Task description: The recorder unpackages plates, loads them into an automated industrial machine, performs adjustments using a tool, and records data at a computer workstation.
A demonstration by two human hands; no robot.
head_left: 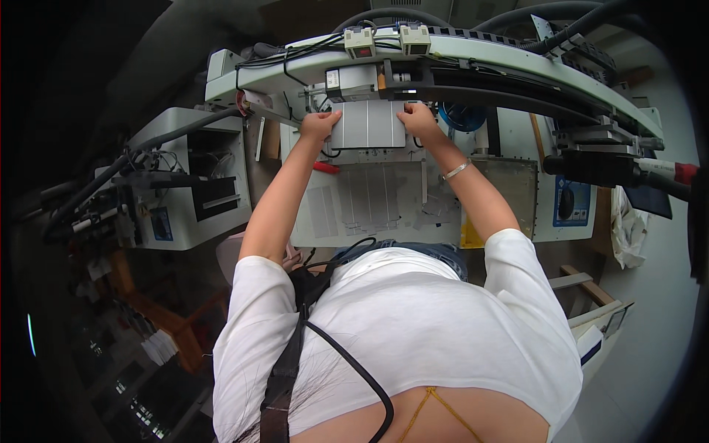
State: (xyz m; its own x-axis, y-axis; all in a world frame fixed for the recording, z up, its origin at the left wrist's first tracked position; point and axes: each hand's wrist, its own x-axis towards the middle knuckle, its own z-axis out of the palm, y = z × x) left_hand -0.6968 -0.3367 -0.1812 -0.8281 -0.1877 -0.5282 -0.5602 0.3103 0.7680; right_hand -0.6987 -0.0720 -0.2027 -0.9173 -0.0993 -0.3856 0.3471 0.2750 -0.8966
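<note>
Head view shows the left hand (319, 125) and right hand (418, 118) gripping the grey panel (368, 124) by its sides, just under the curved machine arm (517, 70), seemingly not set down yet.

The flat grey square panel (368, 124) looked smooth and faintly glossy, ruled by thin pale lines. The white machine housing (517, 70) seemed painted metal, matt. A thin silvery metal bracelet (456, 170) gleamed. The white cloth shirt (413, 325) looked soft.
</note>
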